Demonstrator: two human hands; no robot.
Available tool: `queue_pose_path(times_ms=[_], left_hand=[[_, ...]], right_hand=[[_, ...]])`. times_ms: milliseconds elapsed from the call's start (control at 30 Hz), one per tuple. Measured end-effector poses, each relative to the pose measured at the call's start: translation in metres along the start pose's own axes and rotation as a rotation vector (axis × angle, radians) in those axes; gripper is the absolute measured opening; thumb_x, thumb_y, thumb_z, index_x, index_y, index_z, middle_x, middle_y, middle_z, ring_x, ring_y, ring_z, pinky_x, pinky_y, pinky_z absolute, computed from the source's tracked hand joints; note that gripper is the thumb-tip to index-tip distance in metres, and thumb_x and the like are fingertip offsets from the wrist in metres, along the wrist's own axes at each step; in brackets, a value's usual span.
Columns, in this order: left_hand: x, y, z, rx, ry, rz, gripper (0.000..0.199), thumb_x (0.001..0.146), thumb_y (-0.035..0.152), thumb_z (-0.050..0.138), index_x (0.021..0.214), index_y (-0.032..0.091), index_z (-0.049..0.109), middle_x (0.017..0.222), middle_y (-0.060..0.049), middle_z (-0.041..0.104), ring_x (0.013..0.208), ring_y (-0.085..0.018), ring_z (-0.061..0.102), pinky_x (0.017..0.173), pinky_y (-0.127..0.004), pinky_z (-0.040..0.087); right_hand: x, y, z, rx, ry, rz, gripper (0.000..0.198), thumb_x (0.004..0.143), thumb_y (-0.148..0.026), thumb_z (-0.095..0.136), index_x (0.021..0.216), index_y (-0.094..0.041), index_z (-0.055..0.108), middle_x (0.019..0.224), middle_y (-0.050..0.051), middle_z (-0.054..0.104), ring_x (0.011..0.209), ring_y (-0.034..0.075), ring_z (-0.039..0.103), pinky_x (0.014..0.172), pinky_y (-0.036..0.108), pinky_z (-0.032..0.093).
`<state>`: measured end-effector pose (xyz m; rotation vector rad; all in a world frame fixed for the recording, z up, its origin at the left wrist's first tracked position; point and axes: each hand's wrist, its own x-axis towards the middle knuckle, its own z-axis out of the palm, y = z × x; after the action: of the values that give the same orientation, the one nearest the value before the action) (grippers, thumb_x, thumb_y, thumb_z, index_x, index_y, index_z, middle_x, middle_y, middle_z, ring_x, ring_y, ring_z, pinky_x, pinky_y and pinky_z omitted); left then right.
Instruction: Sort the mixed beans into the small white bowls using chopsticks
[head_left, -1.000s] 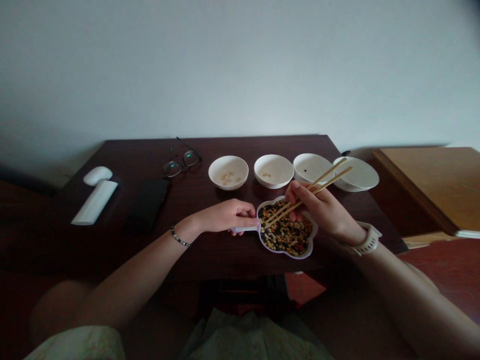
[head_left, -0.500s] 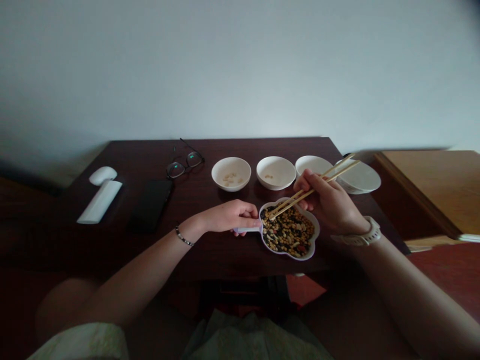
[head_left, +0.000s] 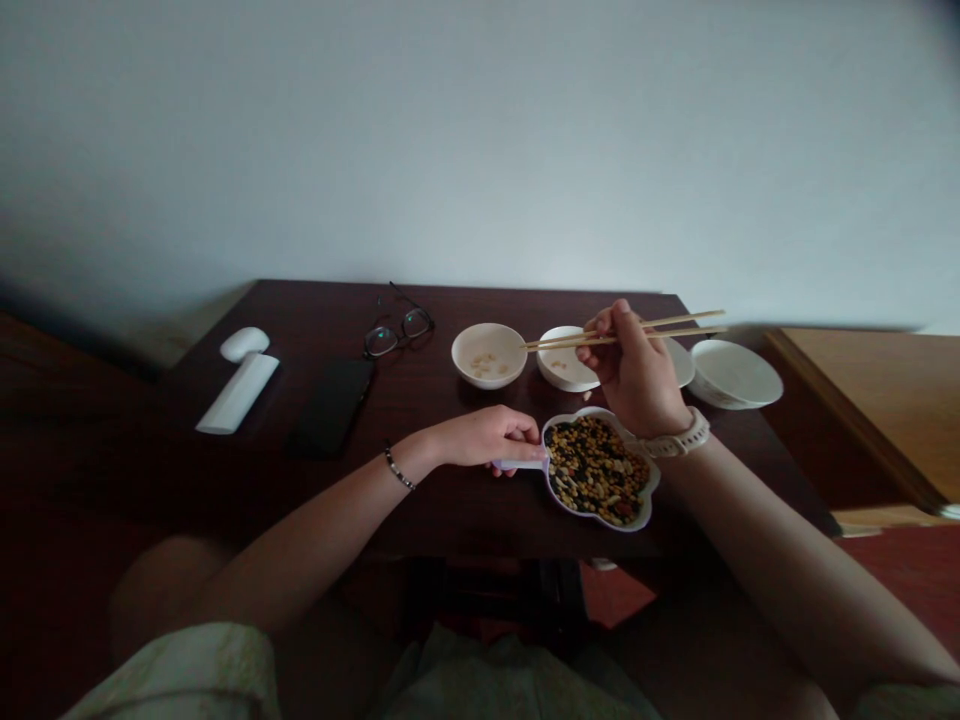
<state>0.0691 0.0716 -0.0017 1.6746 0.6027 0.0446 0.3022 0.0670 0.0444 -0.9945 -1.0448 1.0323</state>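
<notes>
My left hand (head_left: 510,438) is closed round the handle of a white scalloped dish (head_left: 643,515), which is full of mixed beans and grains (head_left: 596,470). My right hand (head_left: 637,370) grips a pair of wooden chopsticks (head_left: 667,327) above the bowls. Their tips reach the right rim of the leftmost white bowl (head_left: 471,370), where several pale pieces (head_left: 487,364) lie. Whether the tips pinch anything is too small to tell. Under the chopsticks stands a second white bowl (head_left: 574,380) with a few pale bits. A third bowl (head_left: 682,362) is mostly hidden behind my right hand.
A fourth white bowl (head_left: 739,372) stands at the right. Glasses (head_left: 397,335), a dark flat object (head_left: 330,405), a white oblong case (head_left: 240,393) and a rounded white object (head_left: 244,344) lie on the left of the dark table (head_left: 442,510). A wooden surface (head_left: 870,400) adjoins at the right.
My right hand has lifted the chopsticks out of the dish and swung their tips up and left to the leftmost bowl. My left hand still holds the dish handle. The whole view has shifted slightly.
</notes>
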Motion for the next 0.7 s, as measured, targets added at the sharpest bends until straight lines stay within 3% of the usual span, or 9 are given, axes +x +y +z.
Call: queue_pose_path(times_ms=[100,200,300,400,533,700], left_hand=[[-0.001,0.001,-0.001,0.004,-0.005,0.005,0.045,0.101,0.062,0.070,0.103,0.017,0.070,0.083,-0.002,0.071,0.063,-0.012,0.065,0.057,-0.023,0.051],[-0.001,0.001,-0.002,0.004,-0.018,0.004,0.045,0.102,0.062,0.069,0.104,0.017,0.070,0.082,-0.002,0.070,0.064,-0.013,0.065,0.055,-0.022,0.051],[-0.001,0.001,-0.003,-0.009,-0.032,-0.007,0.044,0.101,0.062,0.070,0.103,0.018,0.069,0.081,-0.002,0.070,0.063,-0.013,0.065,0.054,-0.022,0.051],[0.000,0.000,-0.004,-0.008,-0.035,-0.030,0.046,0.099,0.063,0.072,0.102,0.018,0.069,0.082,-0.003,0.072,0.064,-0.013,0.067,0.054,-0.023,0.052],[0.001,0.002,-0.004,-0.010,-0.031,-0.046,0.044,0.099,0.062,0.074,0.100,0.018,0.068,0.077,-0.002,0.072,0.061,-0.013,0.065,0.054,-0.022,0.050],[0.002,0.005,-0.004,-0.013,-0.020,-0.068,0.044,0.099,0.060,0.074,0.102,0.017,0.069,0.077,-0.002,0.072,0.061,-0.013,0.065,0.054,-0.022,0.050]], right_hand=[[-0.003,0.000,-0.012,-0.038,-0.022,-0.001,0.042,0.102,-0.063,0.065,0.085,-0.026,0.056,0.084,0.002,0.062,0.064,0.014,0.063,0.056,0.027,0.055],[-0.007,-0.004,-0.044,-0.043,-0.010,0.026,0.041,0.101,-0.061,0.068,0.083,-0.025,0.058,0.081,0.001,0.062,0.061,0.013,0.062,0.052,0.026,0.051],[-0.011,-0.016,-0.080,-0.089,0.098,0.012,0.037,0.100,-0.054,0.074,0.081,-0.024,0.063,0.075,0.000,0.062,0.058,0.011,0.061,0.049,0.023,0.047],[-0.018,-0.032,-0.104,-0.270,0.226,0.003,0.042,0.103,-0.056,0.069,0.079,-0.022,0.068,0.077,0.002,0.066,0.057,0.012,0.064,0.051,0.025,0.050],[-0.032,-0.044,-0.113,-0.540,0.115,-0.010,0.051,0.107,-0.067,0.058,0.086,-0.022,0.071,0.072,0.005,0.071,0.059,0.017,0.070,0.057,0.030,0.056],[-0.040,-0.031,-0.106,-0.817,-0.026,-0.102,0.053,0.110,-0.069,0.048,0.091,-0.023,0.066,0.074,0.005,0.074,0.061,0.020,0.074,0.055,0.031,0.053]])
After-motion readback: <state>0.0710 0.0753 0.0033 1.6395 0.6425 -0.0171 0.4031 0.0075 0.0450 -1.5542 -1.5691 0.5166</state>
